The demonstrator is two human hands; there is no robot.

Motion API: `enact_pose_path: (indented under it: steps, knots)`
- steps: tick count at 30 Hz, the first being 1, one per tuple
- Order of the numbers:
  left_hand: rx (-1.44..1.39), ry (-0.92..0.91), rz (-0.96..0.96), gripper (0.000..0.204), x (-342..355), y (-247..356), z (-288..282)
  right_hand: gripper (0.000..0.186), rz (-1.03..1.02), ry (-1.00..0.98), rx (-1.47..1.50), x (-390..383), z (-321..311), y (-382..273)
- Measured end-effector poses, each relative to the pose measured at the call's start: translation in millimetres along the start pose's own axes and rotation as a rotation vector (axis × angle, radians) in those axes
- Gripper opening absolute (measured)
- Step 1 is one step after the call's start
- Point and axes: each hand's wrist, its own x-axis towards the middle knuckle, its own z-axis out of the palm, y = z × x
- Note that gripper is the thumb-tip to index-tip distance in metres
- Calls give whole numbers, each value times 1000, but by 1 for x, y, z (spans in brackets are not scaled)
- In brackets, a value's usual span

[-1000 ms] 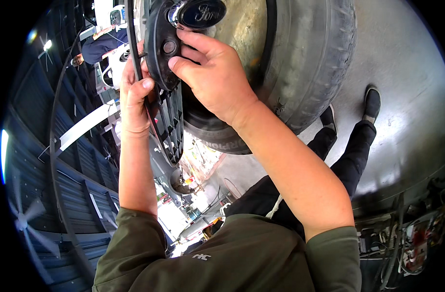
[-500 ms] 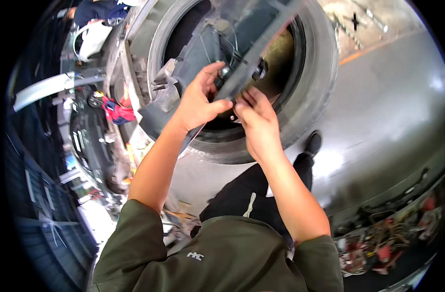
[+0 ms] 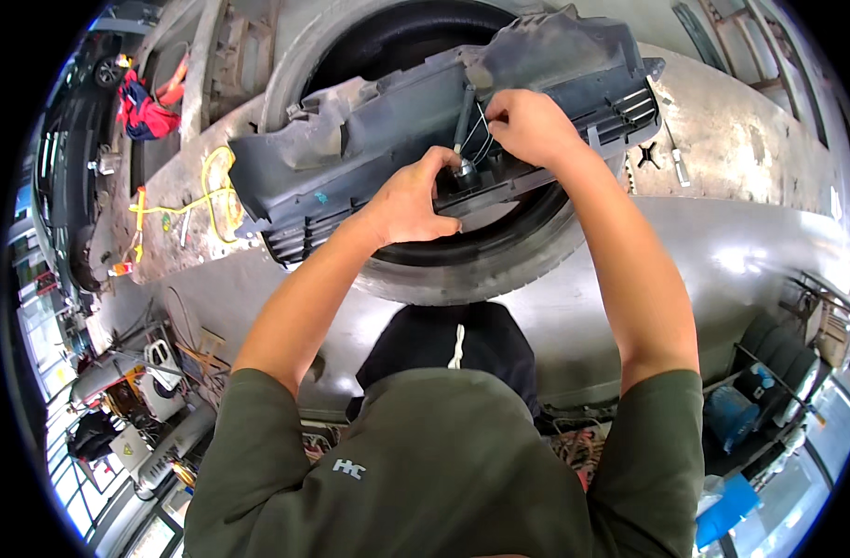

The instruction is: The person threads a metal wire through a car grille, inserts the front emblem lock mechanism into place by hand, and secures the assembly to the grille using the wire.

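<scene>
A long black plastic car grille panel (image 3: 378, 121) lies across a tyre (image 3: 425, 286), its slatted edge toward me. Near its middle sit a dark rod-shaped part (image 3: 465, 113), a small round silver fitting (image 3: 465, 168) and a looped thin pale wire (image 3: 488, 143). My left hand (image 3: 408, 200) grips the panel's near edge, thumb on the near side and index finger by the silver fitting. To the right, my right hand (image 3: 534, 126) is closed in a pinch beside the wire loop and seems to hold the wire; its fingertips are partly hidden.
Under the tyre is a worn bench top (image 3: 732, 149). On it lie a yellow cord (image 3: 222, 195) at left, and a black cross-shaped piece (image 3: 647, 155) and a screwdriver-like tool (image 3: 678, 167) at right. Stacked tyres (image 3: 778, 353) stand at the lower right.
The grille panel was tilted up steeply and now lies flatter across the tyre. My right hand has moved from beneath its edge to the wire on top. My view has turned.
</scene>
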Motion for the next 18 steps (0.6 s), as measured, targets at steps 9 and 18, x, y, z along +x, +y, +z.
enact_pose_path:
  steps: [9,18]
  knots:
    - [-17,35,21,83,-1,-6,0,37,44,-6,-22,22,13,-13]
    - [-89,67,16,79,1,-11,1,32,236,-291,826,19,3,14]
